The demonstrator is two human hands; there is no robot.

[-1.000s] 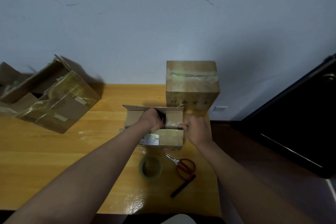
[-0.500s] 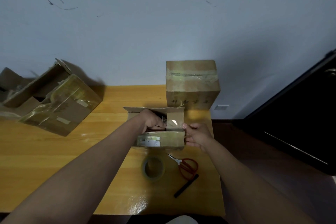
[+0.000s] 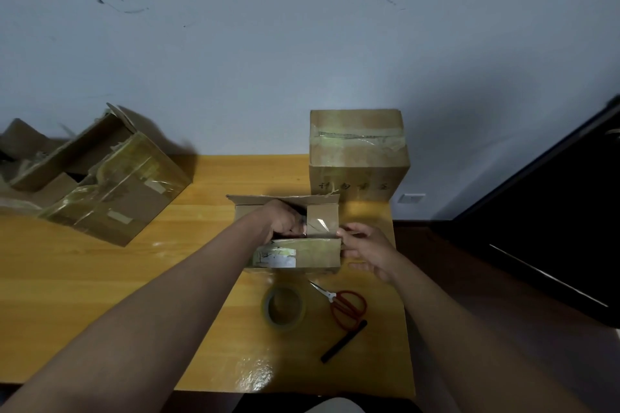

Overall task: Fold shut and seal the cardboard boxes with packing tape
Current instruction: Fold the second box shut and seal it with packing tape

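Small open box (image 3: 295, 253) mid-table; tape roll (image 3: 283, 308) lies flat before it.

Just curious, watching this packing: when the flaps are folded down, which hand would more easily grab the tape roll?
Probably the right hand. It touches only the small box's right end, and the tape roll lies just below it on the table. The left hand is busy among the flaps.

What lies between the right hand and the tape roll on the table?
Nothing visible. The yellowish roll of packing tape lies on bare wooden table nearer than the small open cardboard box; the red-handled scissors sit beside it, off the right hand's path.
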